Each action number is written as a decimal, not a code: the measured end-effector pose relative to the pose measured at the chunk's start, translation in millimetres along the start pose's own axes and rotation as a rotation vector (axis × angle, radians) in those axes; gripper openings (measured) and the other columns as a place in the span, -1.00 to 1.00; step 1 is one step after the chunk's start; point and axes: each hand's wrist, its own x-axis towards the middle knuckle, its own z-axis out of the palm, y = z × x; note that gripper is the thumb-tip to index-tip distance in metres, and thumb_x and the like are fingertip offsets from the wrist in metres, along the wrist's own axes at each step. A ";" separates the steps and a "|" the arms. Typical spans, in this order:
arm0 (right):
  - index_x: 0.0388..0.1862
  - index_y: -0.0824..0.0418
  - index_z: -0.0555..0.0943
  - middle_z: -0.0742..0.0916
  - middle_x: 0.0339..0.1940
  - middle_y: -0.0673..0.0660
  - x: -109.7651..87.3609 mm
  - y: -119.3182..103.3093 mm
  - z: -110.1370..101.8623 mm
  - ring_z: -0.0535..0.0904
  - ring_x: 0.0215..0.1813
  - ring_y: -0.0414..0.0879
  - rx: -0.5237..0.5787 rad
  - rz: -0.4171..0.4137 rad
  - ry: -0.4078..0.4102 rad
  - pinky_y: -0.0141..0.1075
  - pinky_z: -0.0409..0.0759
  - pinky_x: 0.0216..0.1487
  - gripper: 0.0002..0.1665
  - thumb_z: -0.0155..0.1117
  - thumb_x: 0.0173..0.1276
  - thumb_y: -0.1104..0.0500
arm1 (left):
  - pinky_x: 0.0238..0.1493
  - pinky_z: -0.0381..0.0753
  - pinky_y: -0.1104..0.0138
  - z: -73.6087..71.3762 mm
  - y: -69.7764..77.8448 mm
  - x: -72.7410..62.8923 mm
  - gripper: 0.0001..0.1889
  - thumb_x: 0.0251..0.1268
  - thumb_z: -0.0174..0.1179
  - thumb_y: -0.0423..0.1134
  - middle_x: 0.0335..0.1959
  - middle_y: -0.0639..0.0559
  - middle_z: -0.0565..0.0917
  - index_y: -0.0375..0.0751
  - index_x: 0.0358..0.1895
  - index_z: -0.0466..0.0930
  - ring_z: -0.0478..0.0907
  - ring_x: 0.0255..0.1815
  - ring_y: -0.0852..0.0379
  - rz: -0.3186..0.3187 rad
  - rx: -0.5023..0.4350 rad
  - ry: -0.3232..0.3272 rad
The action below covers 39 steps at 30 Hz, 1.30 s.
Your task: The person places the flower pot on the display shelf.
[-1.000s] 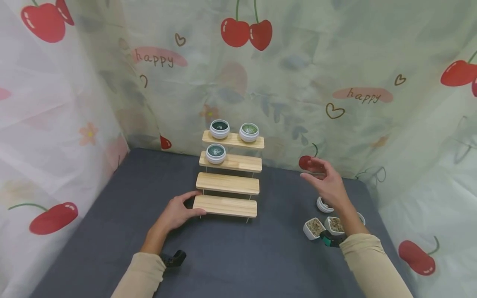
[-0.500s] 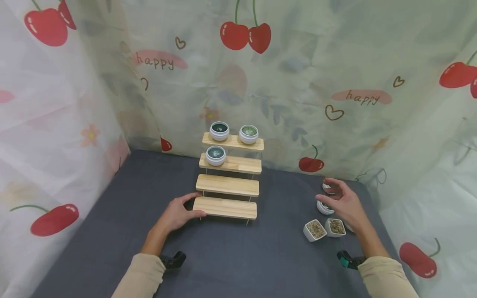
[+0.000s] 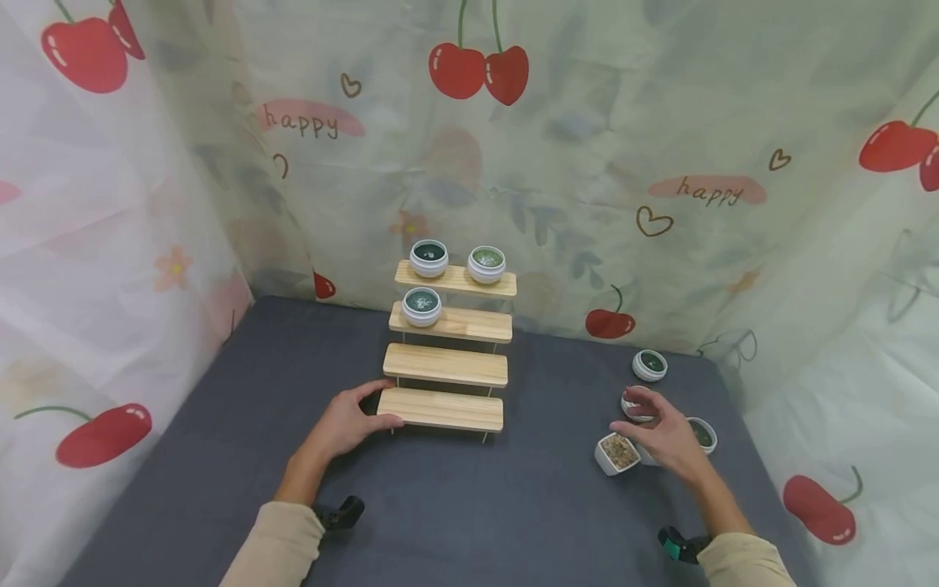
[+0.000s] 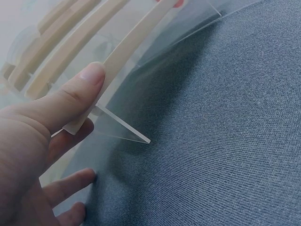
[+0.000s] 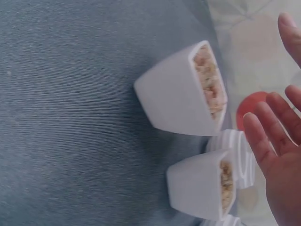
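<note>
My left hand (image 3: 350,420) pinches the left end of the lowest board of a four-step wooden display stand (image 3: 446,409). In the left wrist view its thumb (image 4: 77,92) lies on the board and a finger is beneath, beside a clear leg (image 4: 124,124). At the right, my right hand (image 3: 666,436) hovers over a group of small white pots, its fingers apart and holding nothing. Just left of it stands a square pot (image 3: 618,453) filled with gritty tan bits. A second square pot (image 5: 197,186) is mostly hidden under the hand in the head view.
Two round white bowls (image 3: 429,258) (image 3: 487,264) stand on the top step and another bowl (image 3: 421,306) on the step below. Further round bowls (image 3: 650,365) (image 3: 703,436) sit around the right hand. Printed curtains (image 3: 557,163) enclose the dark tablecloth (image 3: 543,489).
My right hand has come down from higher up, first rightward and then nearer, to above the square pots. The left hand keeps its grip on the lowest board.
</note>
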 end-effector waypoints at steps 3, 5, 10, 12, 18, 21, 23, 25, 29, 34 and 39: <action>0.45 0.21 0.42 0.63 0.33 0.32 -2.0 4.2 3.6 0.64 0.20 -0.13 -0.012 0.023 -0.011 -0.49 0.60 -0.01 -0.19 0.51 0.31 -0.02 | 0.40 0.37 -0.18 0.2 -0.1 -0.3 -0.10 -0.07 0.51 0.35 0.42 -0.20 0.52 0.13 0.41 0.50 0.46 0.36 -0.16 -0.002 -0.002 0.001; 0.45 0.21 0.43 0.63 0.32 0.32 -3.4 6.8 5.7 0.62 0.24 0.08 -0.027 0.036 -0.015 -0.46 0.62 -0.03 -0.17 0.52 0.30 -0.04 | 0.39 0.37 -0.17 0.3 -0.3 -0.4 -0.10 -0.07 0.51 0.35 0.42 -0.21 0.52 0.13 0.41 0.50 0.46 0.35 -0.15 -0.002 -0.003 0.002; 0.45 0.24 0.44 0.64 0.31 0.31 -7.1 13.1 10.0 0.56 0.27 0.22 -0.094 0.045 -0.016 -0.24 0.62 0.09 -0.11 0.54 0.25 -0.10 | 0.40 0.37 -0.17 0.5 -0.2 -0.8 -0.10 -0.07 0.51 0.35 0.43 -0.22 0.51 0.13 0.41 0.50 0.46 0.36 -0.16 -0.001 -0.003 0.002; 0.43 0.26 0.46 0.65 0.30 0.28 -8.1 15.2 10.6 0.55 0.28 0.20 -0.135 0.030 -0.012 -0.10 0.58 0.18 -0.12 0.54 0.24 -0.12 | 0.40 0.37 -0.18 0.5 0.1 -0.9 -0.10 -0.07 0.50 0.35 0.44 -0.22 0.50 0.13 0.42 0.50 0.45 0.37 -0.17 -0.003 -0.005 -0.001; 0.34 0.29 0.55 0.73 0.17 0.26 -9.3 19.8 9.7 0.58 0.09 0.12 -0.226 -0.056 -0.034 -0.14 0.53 0.02 -0.12 0.61 0.14 -0.12 | 0.41 0.35 -0.19 0.1 1.5 -1.6 -0.09 -0.07 0.51 0.35 0.45 -0.23 0.49 0.13 0.42 0.49 0.44 0.40 -0.19 -0.006 -0.007 -0.004; 0.30 0.28 0.58 0.74 0.13 0.25 -9.5 21.8 9.8 0.54 -0.04 0.06 -0.251 -0.077 -0.060 -0.25 0.47 -0.11 -0.12 0.63 0.09 -0.12 | 0.41 0.35 -0.20 -0.5 2.1 -1.8 -0.09 -0.07 0.51 0.34 0.45 -0.23 0.49 0.12 0.42 0.50 0.43 0.41 -0.20 -0.001 -0.005 -0.002; 0.29 0.27 0.60 0.74 0.15 0.25 -10.0 22.9 10.7 0.54 -0.03 0.06 -0.253 -0.072 -0.072 -0.24 0.47 -0.10 -0.13 0.64 0.08 -0.13 | 0.41 0.35 -0.20 -0.8 2.5 -1.8 -0.10 -0.07 0.51 0.33 0.44 -0.23 0.50 0.11 0.42 0.50 0.44 0.41 -0.20 0.005 -0.005 0.001; 0.27 0.25 0.61 0.73 0.13 0.25 -10.9 23.6 11.8 0.52 -0.04 0.06 -0.254 -0.057 -0.078 -0.21 0.44 -0.10 -0.14 0.64 0.06 -0.14 | 0.42 0.34 -0.20 -1.2 2.6 -1.5 -0.10 -0.07 0.52 0.33 0.44 -0.22 0.50 0.10 0.42 0.50 0.44 0.41 -0.20 0.009 -0.008 0.001; 0.21 0.23 0.66 0.75 0.10 0.25 -11.3 26.1 13.6 0.49 -0.06 0.05 -0.258 -0.089 -0.085 -0.19 0.42 -0.08 -0.17 0.67 0.00 -0.13 | 0.43 0.34 -0.20 -1.1 1.6 -1.4 -0.10 -0.07 0.52 0.32 0.43 -0.20 0.52 0.10 0.41 0.51 0.44 0.41 -0.19 0.014 -0.008 0.002; 0.19 0.19 0.68 0.78 0.05 0.17 -10.7 28.8 13.7 0.42 -0.07 0.02 -0.334 -0.145 -0.100 -0.17 0.33 -0.03 -0.09 0.72 -0.15 -0.19 | 0.42 0.35 -0.20 -0.8 0.7 -1.9 -0.10 -0.07 0.51 0.33 0.43 -0.20 0.52 0.10 0.41 0.50 0.45 0.40 -0.19 0.009 -0.001 0.007; 0.19 0.18 0.68 0.79 -0.02 0.13 -10.4 28.4 12.3 0.45 -0.10 -0.02 -0.377 -0.162 -0.124 -0.18 0.32 -0.04 -0.06 0.73 -0.19 -0.19 | 0.40 0.36 -0.19 0.0 -0.2 -1.8 -0.10 -0.07 0.50 0.35 0.43 -0.21 0.51 0.12 0.41 0.50 0.45 0.39 -0.18 0.007 0.003 0.007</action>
